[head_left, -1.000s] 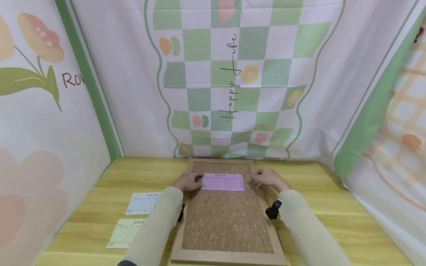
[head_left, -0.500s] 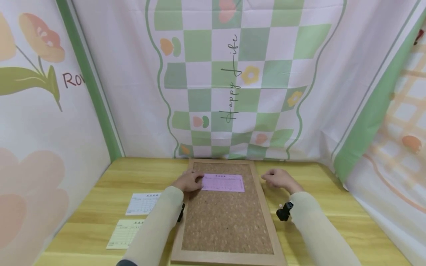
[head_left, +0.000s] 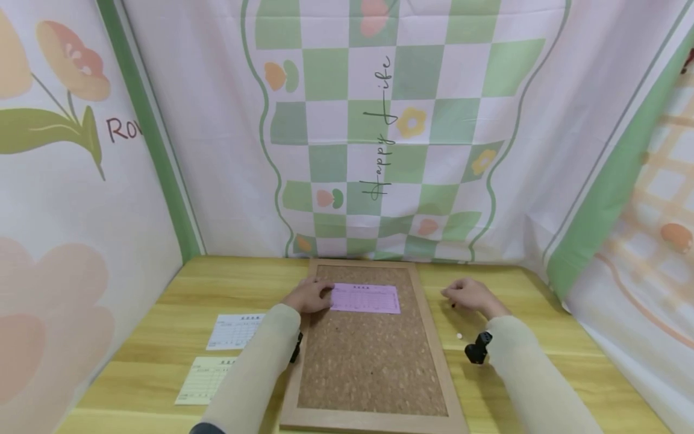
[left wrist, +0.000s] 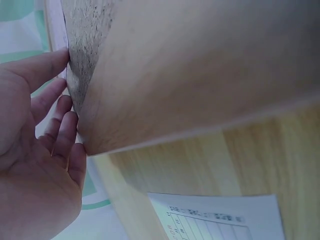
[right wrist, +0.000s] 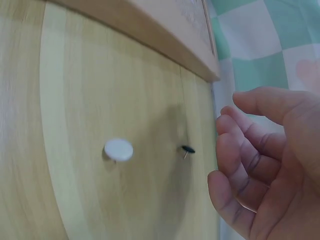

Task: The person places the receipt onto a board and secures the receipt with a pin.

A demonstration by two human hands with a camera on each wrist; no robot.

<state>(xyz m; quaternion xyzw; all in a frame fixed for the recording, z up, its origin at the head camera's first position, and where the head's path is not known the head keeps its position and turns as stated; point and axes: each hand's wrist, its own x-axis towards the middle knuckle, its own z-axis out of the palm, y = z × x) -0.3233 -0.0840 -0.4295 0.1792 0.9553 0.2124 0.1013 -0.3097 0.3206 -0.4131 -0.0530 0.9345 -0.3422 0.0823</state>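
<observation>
A pink printed slip point(head_left: 365, 299) lies on the upper part of a wood-framed cork board point(head_left: 374, 361). My left hand point(head_left: 309, 296) rests over the board's left frame, its fingertips touching the slip's left end. In the left wrist view those fingers are fairly straight and spread. My right hand point(head_left: 472, 296) hovers over the table right of the board, fingers loosely bent with nothing between them. Beneath it, the right wrist view has a black thumbtack point(right wrist: 188, 149) and a white thumbtack point(right wrist: 119, 149) on the wood, points down or tilted.
Left of the board, a white printed slip point(head_left: 233, 331) and a yellow printed slip point(head_left: 200, 380) lie on the wooden table point(head_left: 542, 361), partly hidden by the left sleeve. A patterned curtain point(head_left: 406, 150) hangs along the table's back edge.
My right hand has moved right, off the slip's right end and out over the table beside the board. My left hand stays at the slip's left end.
</observation>
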